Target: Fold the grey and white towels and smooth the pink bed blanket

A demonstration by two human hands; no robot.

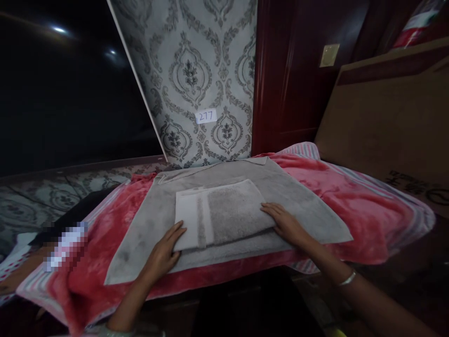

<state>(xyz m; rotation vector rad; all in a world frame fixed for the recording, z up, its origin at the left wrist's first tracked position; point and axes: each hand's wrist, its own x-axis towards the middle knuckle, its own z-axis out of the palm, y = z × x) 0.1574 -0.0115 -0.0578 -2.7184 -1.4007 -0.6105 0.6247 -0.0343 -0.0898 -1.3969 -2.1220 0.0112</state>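
Note:
A folded grey towel (235,206) with white bands at its left end lies on a larger grey cloth (136,234). My left hand (164,250) rests at the towel's lower left edge, its fingers stretched over the white end and the thumb apart. On the opposite side, my right hand (286,224) touches the towel's right edge with outstretched fingers; its thumb is mostly hidden. A shadow shows under the towel's lower right edge.
Beneath the grey cloth spreads a red-pink blanket (351,196) with striped borders. A large dark screen (70,93) stands at left, a cardboard box (389,121) at right. Patterned wallpaper (189,56) bears a paper label (206,116) reading 277.

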